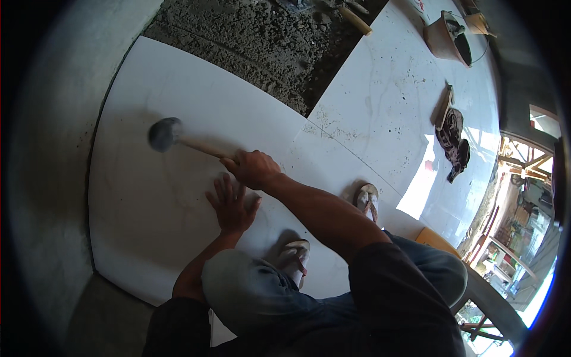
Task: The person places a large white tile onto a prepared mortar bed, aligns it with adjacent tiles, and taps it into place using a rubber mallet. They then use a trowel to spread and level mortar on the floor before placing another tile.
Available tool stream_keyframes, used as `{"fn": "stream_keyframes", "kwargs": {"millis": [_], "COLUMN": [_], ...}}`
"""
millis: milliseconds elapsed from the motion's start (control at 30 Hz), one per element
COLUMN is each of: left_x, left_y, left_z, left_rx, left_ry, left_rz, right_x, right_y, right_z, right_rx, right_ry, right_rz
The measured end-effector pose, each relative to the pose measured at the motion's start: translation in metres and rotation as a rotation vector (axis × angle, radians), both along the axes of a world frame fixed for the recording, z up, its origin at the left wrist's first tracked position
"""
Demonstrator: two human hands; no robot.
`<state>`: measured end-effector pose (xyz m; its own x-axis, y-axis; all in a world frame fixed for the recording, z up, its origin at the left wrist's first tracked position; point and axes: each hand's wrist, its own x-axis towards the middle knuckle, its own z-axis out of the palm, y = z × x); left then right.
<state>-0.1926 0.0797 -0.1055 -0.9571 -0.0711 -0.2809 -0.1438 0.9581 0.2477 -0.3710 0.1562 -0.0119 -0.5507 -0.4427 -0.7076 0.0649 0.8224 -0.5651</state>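
My right hand [256,168] grips the wooden handle of a mallet [164,134], whose dark head is over the large white floor tile [143,208] on the left. The head is slightly blurred, and I cannot tell whether it touches the tile. My left hand [229,205] lies on that same tile just below the handle, fingers spread and holding nothing. I am crouched, with both feet in sandals on the white flooring.
A wall [59,149] borders the tile on the left. Rough mortar [238,59] shows beyond the tile's upper edge, with a wooden-handled tool [355,21] on it. Rightward lie more tiles [380,95], a bucket [440,38], a dark rumpled cloth [455,143] and a bright opening.
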Motion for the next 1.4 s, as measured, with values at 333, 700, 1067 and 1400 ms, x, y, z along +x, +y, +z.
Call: {"fn": "stream_keyframes", "kwargs": {"millis": [333,700,1067,1400], "left_x": [-0.004,-0.013,-0.053,-0.071], "left_y": [0.004,-0.005,-0.017,-0.001], "left_z": [0.006,0.006,0.060,0.076], "left_rx": [-0.009,0.014,-0.026,0.063], "left_ry": [0.054,0.087,-0.356,-0.582], "left_rz": [0.023,-0.035,0.125,0.443], "right_x": [-0.025,-0.089,-0.130,-0.160], "right_y": [0.017,-0.015,0.016,-0.018], "right_z": [-0.009,0.057,-0.003,-0.014], "right_rx": [0.057,0.031,-0.089,-0.149], "right_ry": [0.034,0.110,0.109,0.120], "right_rz": [0.092,0.446,0.580,0.561]}}
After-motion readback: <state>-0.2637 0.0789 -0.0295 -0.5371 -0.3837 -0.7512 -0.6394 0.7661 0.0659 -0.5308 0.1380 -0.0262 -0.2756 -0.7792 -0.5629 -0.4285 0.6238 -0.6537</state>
